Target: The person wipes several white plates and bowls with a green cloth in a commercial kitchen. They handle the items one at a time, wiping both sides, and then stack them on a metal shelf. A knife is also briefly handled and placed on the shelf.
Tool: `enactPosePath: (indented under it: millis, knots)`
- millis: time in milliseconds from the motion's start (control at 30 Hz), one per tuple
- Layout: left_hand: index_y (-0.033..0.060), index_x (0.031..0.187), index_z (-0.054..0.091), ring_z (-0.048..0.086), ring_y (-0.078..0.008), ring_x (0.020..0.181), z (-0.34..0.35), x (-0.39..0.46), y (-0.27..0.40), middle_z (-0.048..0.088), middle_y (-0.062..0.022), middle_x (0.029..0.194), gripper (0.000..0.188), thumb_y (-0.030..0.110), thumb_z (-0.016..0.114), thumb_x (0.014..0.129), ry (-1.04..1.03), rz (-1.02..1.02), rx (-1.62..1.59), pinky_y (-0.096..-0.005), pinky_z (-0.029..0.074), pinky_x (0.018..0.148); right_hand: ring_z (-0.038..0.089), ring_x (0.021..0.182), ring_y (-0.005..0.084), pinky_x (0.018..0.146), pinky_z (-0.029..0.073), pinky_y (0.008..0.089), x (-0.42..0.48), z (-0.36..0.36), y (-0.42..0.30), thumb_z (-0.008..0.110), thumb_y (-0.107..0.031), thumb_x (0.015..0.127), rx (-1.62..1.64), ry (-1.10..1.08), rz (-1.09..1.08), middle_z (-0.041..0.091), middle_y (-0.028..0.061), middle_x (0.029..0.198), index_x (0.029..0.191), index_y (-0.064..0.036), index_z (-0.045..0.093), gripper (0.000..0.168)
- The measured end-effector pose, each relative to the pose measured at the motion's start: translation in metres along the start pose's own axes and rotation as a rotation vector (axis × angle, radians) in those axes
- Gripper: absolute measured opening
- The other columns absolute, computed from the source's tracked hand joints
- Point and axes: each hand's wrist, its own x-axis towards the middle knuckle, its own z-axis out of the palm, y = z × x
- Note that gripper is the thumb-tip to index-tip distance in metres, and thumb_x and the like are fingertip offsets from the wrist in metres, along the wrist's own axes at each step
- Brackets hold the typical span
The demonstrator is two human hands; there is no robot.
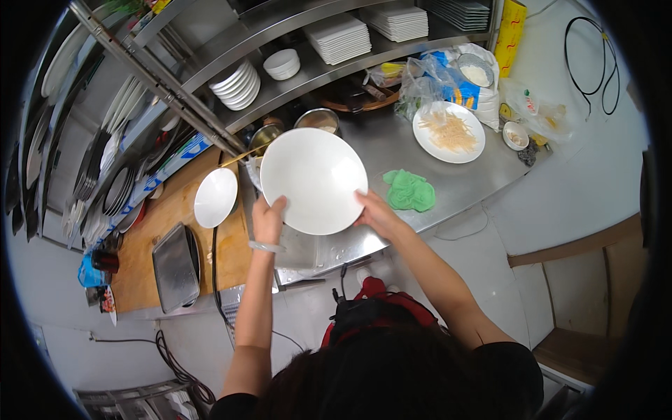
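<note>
A large white round dish (314, 181) is held up between my two hands, its inner face turned towards me. My left hand (268, 218) grips its lower left rim, with the thumb on the inside. On the right rim, my right hand (379, 214) pinches the edge the same way. Right of the dish a crumpled green cloth (410, 190) lies on the steel counter (375, 142). Farther back on that counter, a white plate (426, 143) bears a heap of pale thin strips (449, 131). To the left, a white bowl (216, 197) rests on the wooden board.
A wooden board (173, 210) at the left carries a metal tray (173, 270). Steel shelves above hold stacked white plates (341, 39) and small bowls (236, 86). Metal bowls (317, 119), plastic bags (420, 79) and a small bowl (515, 135) stand along the counter.
</note>
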Motion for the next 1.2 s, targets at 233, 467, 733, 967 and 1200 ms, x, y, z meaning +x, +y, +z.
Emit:
enactPosePath:
  millis: [233, 467, 733, 967, 1200]
  knots:
    - [-0.006, 0.098, 0.052, 0.06, -0.0185, 0.063, 0.056, -0.014, -0.039, 0.06, -0.0129, 0.082, 0.027, 0.006, 0.054, 0.074, -0.019, -0.566, -0.535, -0.0248, 0.046, 0.045, 0.056, 0.085, 0.0248, 0.073, 0.045, 0.0343, 0.004, -0.129, -0.005, 0.033, -0.034, 0.086, -0.627, 0.303, -0.199, 0.056, 0.0114, 0.101, 0.109, -0.006, 0.05, 0.04]
    - [-0.006, 0.105, 0.048, 0.061, -0.021, 0.071, 0.106, -0.003, -0.061, 0.059, -0.0147, 0.091, 0.03, 0.002, 0.051, 0.077, -0.117, -0.613, -0.656, -0.0275, 0.05, 0.051, 0.055, 0.086, 0.023, 0.076, 0.043, 0.0331, -0.001, -0.199, 0.0, 0.054, -0.004, 0.076, -1.451, 0.615, -0.395, 0.059, 0.0112, 0.095, 0.102, -0.006, 0.055, 0.027]
    - [-0.0039, 0.111, 0.045, 0.06, -0.0233, 0.079, 0.164, -0.009, -0.114, 0.056, -0.0148, 0.101, 0.034, 0.001, 0.05, 0.078, -0.186, -0.708, -0.589, -0.0297, 0.051, 0.059, 0.056, 0.081, 0.0127, 0.07, 0.047, 0.0261, -0.059, -0.193, -0.111, 0.054, -0.011, 0.083, -0.122, 0.463, -0.352, 0.058, 0.0061, 0.095, 0.108, -0.001, 0.048, 0.028]
    - [-0.0052, 0.112, 0.044, 0.059, -0.0239, 0.084, 0.207, -0.023, -0.127, 0.056, -0.0149, 0.101, 0.033, 0.001, 0.05, 0.079, -0.084, -0.674, -0.724, -0.0324, 0.051, 0.069, 0.057, 0.086, 0.0132, 0.074, 0.046, 0.0255, -0.072, -0.187, -0.167, 0.053, -0.01, 0.083, -0.117, 0.189, -0.275, 0.057, 0.0077, 0.099, 0.111, 0.0, 0.046, 0.031]
    - [-0.0018, 0.113, 0.044, 0.061, -0.0189, 0.072, 0.223, -0.019, -0.125, 0.058, -0.0116, 0.097, 0.035, 0.013, 0.052, 0.083, -0.01, -0.654, -0.637, -0.0265, 0.051, 0.054, 0.054, 0.086, 0.0105, 0.072, 0.044, 0.0237, -0.02, -0.176, -0.181, 0.055, -0.009, 0.081, -0.38, 0.034, -0.314, 0.057, 0.0058, 0.095, 0.106, 0.0, 0.048, 0.027]
